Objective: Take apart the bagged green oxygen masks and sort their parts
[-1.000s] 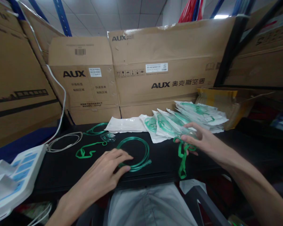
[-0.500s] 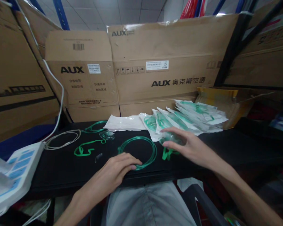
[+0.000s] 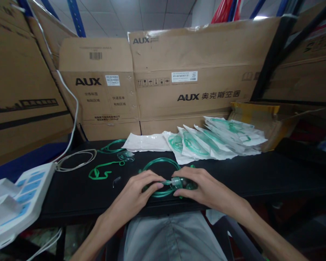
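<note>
Near the table's front edge my two hands meet over a coil of green tubing (image 3: 161, 160). My left hand (image 3: 143, 186) pinches the tube's end between thumb and fingertips. My right hand (image 3: 203, 185) is closed around a clear green-tinted oxygen mask (image 3: 176, 183), its connector pointing left at the tube end. The two ends touch or nearly so; I cannot tell whether they are joined. Most of the mask is hidden under my right fingers. Left of my hands lie a green strap (image 3: 99, 172), a second small clear mask part (image 3: 125, 156) and a small clear piece (image 3: 116, 181).
Sealed white pouches with green tubing (image 3: 220, 139) overlap at the back right, beside a flat white pouch (image 3: 148, 142). Another green coil (image 3: 111, 146) and a pale cable (image 3: 77, 159) lie at left, near a white power strip (image 3: 21, 203). Cardboard boxes (image 3: 157, 101) wall the back.
My right hand has brought the mask left and nearer, over the coil. My left hand has lifted the tube's end from the coil to the mask's connector. The view has shifted slightly.
</note>
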`<state>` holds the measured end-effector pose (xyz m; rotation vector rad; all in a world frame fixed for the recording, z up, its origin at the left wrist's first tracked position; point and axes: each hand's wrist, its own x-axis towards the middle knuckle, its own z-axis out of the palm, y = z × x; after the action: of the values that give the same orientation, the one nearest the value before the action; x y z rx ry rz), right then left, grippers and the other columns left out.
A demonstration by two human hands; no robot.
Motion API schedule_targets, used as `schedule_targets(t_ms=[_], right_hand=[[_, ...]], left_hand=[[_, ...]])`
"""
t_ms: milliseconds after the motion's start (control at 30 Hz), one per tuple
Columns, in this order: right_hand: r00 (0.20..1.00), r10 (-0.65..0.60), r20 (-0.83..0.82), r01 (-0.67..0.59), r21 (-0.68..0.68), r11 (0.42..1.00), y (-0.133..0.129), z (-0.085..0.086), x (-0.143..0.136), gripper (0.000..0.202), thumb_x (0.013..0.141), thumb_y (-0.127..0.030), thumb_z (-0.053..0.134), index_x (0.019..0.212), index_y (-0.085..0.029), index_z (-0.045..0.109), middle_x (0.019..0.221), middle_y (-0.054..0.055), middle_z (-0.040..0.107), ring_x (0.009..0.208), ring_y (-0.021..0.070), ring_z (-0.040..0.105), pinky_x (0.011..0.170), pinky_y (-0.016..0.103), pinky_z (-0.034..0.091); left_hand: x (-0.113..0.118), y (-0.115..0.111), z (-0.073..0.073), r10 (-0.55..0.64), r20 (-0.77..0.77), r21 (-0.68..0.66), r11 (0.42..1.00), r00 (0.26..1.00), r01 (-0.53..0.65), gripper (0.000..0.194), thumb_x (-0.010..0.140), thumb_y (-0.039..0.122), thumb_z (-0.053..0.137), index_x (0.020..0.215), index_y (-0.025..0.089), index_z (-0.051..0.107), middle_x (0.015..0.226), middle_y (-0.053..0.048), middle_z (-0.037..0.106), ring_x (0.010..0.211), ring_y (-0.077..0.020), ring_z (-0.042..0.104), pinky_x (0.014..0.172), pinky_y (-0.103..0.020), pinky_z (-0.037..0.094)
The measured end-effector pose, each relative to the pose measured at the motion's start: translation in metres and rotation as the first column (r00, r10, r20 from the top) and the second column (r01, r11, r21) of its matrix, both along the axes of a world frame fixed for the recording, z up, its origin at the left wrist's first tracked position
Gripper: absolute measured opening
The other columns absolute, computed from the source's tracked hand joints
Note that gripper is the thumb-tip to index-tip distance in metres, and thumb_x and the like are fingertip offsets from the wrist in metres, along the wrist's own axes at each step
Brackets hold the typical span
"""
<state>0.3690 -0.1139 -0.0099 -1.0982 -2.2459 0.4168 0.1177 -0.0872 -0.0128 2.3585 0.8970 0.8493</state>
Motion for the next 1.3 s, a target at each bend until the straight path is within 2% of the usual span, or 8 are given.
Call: schedule_targets(t_ms=[333,600,700,800,867,1033,1167,1300], right_hand=[[0.961,0.039,0.275,-0.078,0.133,0.988,0.000,0.006,-0.007,0.033,0.104,-0.039,0.044,0.123,-0.019,0.061,0.112,0.010,0.064,0.096,0.0226,0.069,0.083,0.035,0.056],[0.957,0.043,0.288,-0.106,0.208,0.972,0.005,0.002,-0.003,0.029,0.098,-0.030,0.055,0.123,-0.015,0.060,0.113,0.011,0.065,0.093,0.0229,0.070,0.081,0.034,0.057],[0.952,0.069,0.297,-0.133,0.201,0.971,0.006,0.004,-0.005,0.027,0.099,-0.029,0.051,0.119,-0.015,0.063,0.110,0.012,0.067,0.090,0.0222,0.069,0.079,0.033,0.055],[0.990,0.063,0.128,-0.073,0.074,0.995,0.010,0.010,-0.010,0.025,0.099,-0.034,0.053,0.110,-0.017,0.068,0.102,0.008,0.070,0.090,0.0202,0.067,0.084,0.031,0.050],[0.999,0.049,-0.019,-0.051,-0.138,0.989,0.015,0.015,-0.014,0.030,0.097,-0.043,0.055,0.099,-0.017,0.072,0.089,0.004,0.069,0.081,0.0173,0.063,0.079,0.028,0.048],[0.964,-0.043,-0.262,-0.125,-0.591,0.797,0.029,0.024,-0.015,0.048,0.088,-0.061,0.061,0.083,-0.014,0.072,0.062,-0.003,0.048,0.058,0.0098,0.039,0.055,0.022,0.035],[0.945,-0.066,-0.322,-0.165,-0.639,0.752,0.026,0.027,-0.014,0.044,0.085,-0.057,0.067,0.082,-0.014,0.071,0.063,-0.003,0.048,0.059,0.0093,0.039,0.055,0.021,0.033],[0.979,0.007,-0.204,-0.118,-0.535,0.837,0.014,0.026,-0.016,0.038,0.093,-0.050,0.058,0.086,-0.015,0.070,0.064,-0.003,0.052,0.059,0.0103,0.045,0.055,0.022,0.035]], left_hand=[[0.004,0.007,0.003,-0.020,-0.060,-0.026,0.999,0.998,0.019,0.024,0.100,0.036,0.054,0.107,0.023,0.073,0.102,0.000,0.074,0.097,-0.0162,0.066,0.091,-0.025,0.046],[0.004,0.014,0.006,-0.150,-0.148,-0.108,0.985,0.977,0.135,0.034,0.103,0.036,0.047,0.090,0.017,0.072,0.083,0.000,0.071,0.078,-0.0133,0.063,0.076,-0.022,0.045],[0.003,0.013,0.006,-0.113,-0.143,-0.034,0.993,0.983,0.109,0.031,0.102,0.037,0.049,0.094,0.019,0.073,0.085,0.000,0.070,0.081,-0.0141,0.063,0.079,-0.023,0.045],[0.003,0.012,0.006,-0.044,-0.108,0.101,0.993,0.993,0.055,0.026,0.101,0.035,0.052,0.104,0.020,0.073,0.095,-0.002,0.071,0.092,-0.0165,0.064,0.084,-0.025,0.046],[0.003,0.011,0.004,-0.029,-0.100,0.182,0.982,0.995,0.047,0.027,0.102,0.033,0.050,0.106,0.020,0.073,0.096,-0.003,0.071,0.093,-0.0172,0.063,0.085,-0.027,0.047],[0.003,0.014,-0.003,0.016,-0.067,0.315,0.949,0.998,0.006,0.026,0.103,0.031,0.047,0.109,0.020,0.070,0.096,-0.003,0.069,0.089,-0.0165,0.061,0.084,-0.029,0.048],[0.004,0.016,-0.006,0.057,-0.089,0.370,0.929,0.994,-0.021,0.023,0.104,0.027,0.045,0.108,0.019,0.066,0.100,-0.004,0.068,0.093,-0.0173,0.060,0.088,-0.031,0.048],[0.004,0.017,-0.004,0.031,-0.143,0.426,0.904,0.989,0.033,0.024,0.104,0.021,0.042,0.101,0.018,0.066,0.094,-0.004,0.069,0.085,-0.0180,0.058,0.082,-0.032,0.047]])
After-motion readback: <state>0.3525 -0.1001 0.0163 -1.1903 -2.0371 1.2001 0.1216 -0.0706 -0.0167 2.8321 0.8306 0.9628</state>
